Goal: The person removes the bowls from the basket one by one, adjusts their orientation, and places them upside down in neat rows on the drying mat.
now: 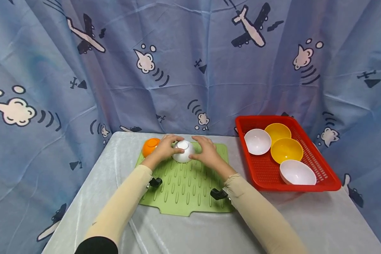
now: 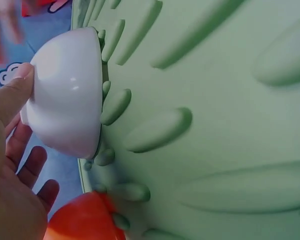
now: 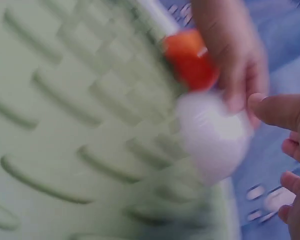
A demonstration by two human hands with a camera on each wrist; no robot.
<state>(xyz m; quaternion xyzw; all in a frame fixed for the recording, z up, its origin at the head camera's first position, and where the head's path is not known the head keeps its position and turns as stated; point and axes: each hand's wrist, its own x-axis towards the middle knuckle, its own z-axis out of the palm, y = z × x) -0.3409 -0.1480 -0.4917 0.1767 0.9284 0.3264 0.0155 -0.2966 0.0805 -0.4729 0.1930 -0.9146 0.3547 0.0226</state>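
Observation:
An upside-down white bowl (image 1: 185, 157) sits near the far edge of a green drying mat (image 1: 184, 190) with raised oval ridges. My left hand (image 1: 165, 148) holds the bowl near its base; in the left wrist view the thumb presses its side, with the other fingers partly behind it. Beside the bowl's right side is my right hand (image 1: 207, 152), fingers spread and holding nothing. In the right wrist view this hand (image 3: 295, 135) appears apart from the blurred bowl (image 3: 212, 137). An orange bowl (image 1: 150, 145), also upside down, stands on the mat's far left corner, partly hidden by my left hand.
A red plastic basket (image 1: 258, 178) stands to the right of the mat. It holds two white bowls (image 1: 258, 141) and two yellow bowls (image 1: 286, 150), open side up. A pale cloth covers the table (image 1: 114, 183), and a blue patterned curtain (image 1: 177, 91) hangs behind.

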